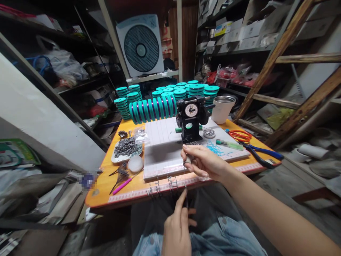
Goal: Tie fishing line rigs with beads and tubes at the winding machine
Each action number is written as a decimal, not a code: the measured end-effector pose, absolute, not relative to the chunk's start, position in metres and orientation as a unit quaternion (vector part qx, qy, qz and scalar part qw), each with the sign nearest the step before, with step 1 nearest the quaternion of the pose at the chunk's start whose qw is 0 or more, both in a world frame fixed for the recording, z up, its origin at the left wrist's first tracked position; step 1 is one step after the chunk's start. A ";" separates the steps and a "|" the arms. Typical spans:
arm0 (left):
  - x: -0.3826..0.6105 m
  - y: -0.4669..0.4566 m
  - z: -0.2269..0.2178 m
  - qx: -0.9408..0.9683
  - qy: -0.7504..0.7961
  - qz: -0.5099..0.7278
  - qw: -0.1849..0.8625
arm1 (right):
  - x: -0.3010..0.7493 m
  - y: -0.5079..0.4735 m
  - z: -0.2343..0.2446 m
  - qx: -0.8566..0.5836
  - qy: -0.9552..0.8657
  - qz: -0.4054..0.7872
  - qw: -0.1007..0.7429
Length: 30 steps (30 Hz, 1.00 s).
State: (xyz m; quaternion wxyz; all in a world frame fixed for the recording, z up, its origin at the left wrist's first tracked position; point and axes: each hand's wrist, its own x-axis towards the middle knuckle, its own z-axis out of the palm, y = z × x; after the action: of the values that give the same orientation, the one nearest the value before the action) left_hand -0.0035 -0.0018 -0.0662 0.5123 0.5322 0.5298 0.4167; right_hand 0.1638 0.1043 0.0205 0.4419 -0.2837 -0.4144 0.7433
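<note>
My right hand (199,161) is raised over the front of the white board (160,153), thumb and fingers closed round a small greyish piece, too blurred to name. Below it, at the table's front edge, my left hand (177,222) has its index finger pointing up and other fingers bent; a thin dark thing shows by its fingertips, and a fine line seems to run up toward the right hand. Several small metal pieces (173,182) hang in pairs along the table's edge. Behind the hands stands a black winding machine with a dial (190,110), bearing a row of teal spools (153,109).
Grey weights (125,147) fill a white dish at left, near a pink-handled tool (122,186). At right lie blue-handled pliers (262,153), orange-handled scissors (239,136), a green cutter (229,144) and blue scraps (214,147). Teal spools (195,89) stand stacked behind, beside a white pot (222,110).
</note>
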 end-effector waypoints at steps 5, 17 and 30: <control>-0.006 0.017 -0.036 0.629 0.558 0.443 0.310 | 0.169 0.104 0.026 -0.298 -0.455 0.722 0.429; 0.036 0.066 -0.004 0.607 0.412 0.513 0.447 | 0.168 0.098 0.033 -0.266 -0.421 0.753 0.429; 0.023 0.035 -0.016 0.360 0.324 0.454 0.748 | 0.159 0.105 0.023 -0.255 -0.355 0.791 0.428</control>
State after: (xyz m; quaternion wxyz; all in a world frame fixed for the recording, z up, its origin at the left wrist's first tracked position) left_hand 0.0228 0.0348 -0.0156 0.7480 0.3599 0.3243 0.4537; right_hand 0.1588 0.1050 0.0230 0.4283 -0.2555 -0.3546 0.7909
